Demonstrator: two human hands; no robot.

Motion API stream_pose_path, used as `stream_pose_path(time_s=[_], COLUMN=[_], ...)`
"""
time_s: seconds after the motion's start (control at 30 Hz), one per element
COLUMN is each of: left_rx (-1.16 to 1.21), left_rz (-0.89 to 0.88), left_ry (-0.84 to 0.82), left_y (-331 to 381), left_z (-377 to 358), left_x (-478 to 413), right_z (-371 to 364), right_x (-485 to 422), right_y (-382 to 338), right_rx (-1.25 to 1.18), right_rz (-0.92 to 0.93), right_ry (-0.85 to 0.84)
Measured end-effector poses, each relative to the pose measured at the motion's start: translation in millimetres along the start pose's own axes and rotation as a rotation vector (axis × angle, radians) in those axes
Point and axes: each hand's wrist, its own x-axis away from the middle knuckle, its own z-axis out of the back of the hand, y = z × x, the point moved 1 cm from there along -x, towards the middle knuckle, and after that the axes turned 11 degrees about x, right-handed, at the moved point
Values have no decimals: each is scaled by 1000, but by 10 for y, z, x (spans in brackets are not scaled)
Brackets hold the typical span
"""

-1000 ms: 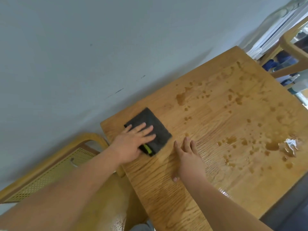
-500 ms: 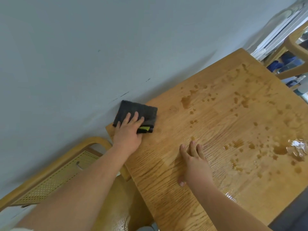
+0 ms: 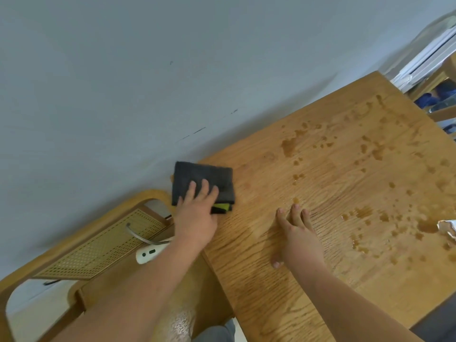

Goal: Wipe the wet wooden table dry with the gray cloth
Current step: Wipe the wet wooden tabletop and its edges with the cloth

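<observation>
The folded gray cloth [image 3: 203, 177], with a yellow-green tag at its near edge, lies at the far left corner of the wooden table [image 3: 283, 280], partly overhanging the corner by the wall. My left hand [image 3: 197, 213] presses flat on the cloth with straight fingers. My right hand [image 3: 297, 233] rests flat on the bare wood to the right, fingers straight, holding nothing. Dark water drops and small puddles [image 3: 370, 213] are scattered over the table's middle and right.
A gray wall runs along the table's far edge. A wooden chair with a cane back [image 3: 98, 245] stands left of the table, a white device [image 3: 148, 254] on it. A crumpled white scrap [image 3: 447, 229] lies at the right edge. Another chair [image 3: 441, 114] stands far right.
My left hand has slid the cloth from beside my right hand up to the table's far left corner, turning it. My right hand has stayed flat in place.
</observation>
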Motion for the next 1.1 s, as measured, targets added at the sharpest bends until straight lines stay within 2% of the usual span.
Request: stream_pose_path(time_s=[0.1, 0.2, 0.27, 0.37, 0.43, 0.5, 0.57, 0.67, 0.73, 0.83, 0.93, 1.0, 1.1], left_rx=[-104, -195, -217, 28, 75, 17, -71, -210, -228, -18, 37, -2, -170], left_rz=[-241, -467, -402, -92, 1, -94, -306, -498, -396, -81, 72, 12, -289], left_ry=[-186, -384, -356, -76, 13, -66, -180, -262, -321, -108, -32, -35, -269], left_y=[219, -37, -190, -55, 247, 451, 474, 251, 153, 244, 644, 912, 1217], left_z=[-258, -95, 33, 50, -187, -504, -734, -613, -413, -287, -552, -847, -1315], left_x=[477, 293, -13, -127, 189, 677, 1094, 955, 614, 359, 652, 1011, 1559], right_z=[0, 5, 1, -26, -56, -79, -89, -101, -144, -263, -368, -406, -466], right_x=[-14, -20, -14, -10, -2, 15, 28, 47, 60, 131, 271, 396, 663], right_y=[7, -11, -10, 2, 17, 23, 33, 54, 86, 184, 386, 594, 968], right_rx=[-1, -5, -23, -23, -16, -40, -67, -119, -142, -115, -70, -112, -234], right_rz=[3, 6, -2, 8, 13, 6, 2, 28, 72, 130, 187, 286, 449], right_ry=[4, 4, 22, 36, 34, 66, 106, 104, 118, 172, 217, 239, 166])
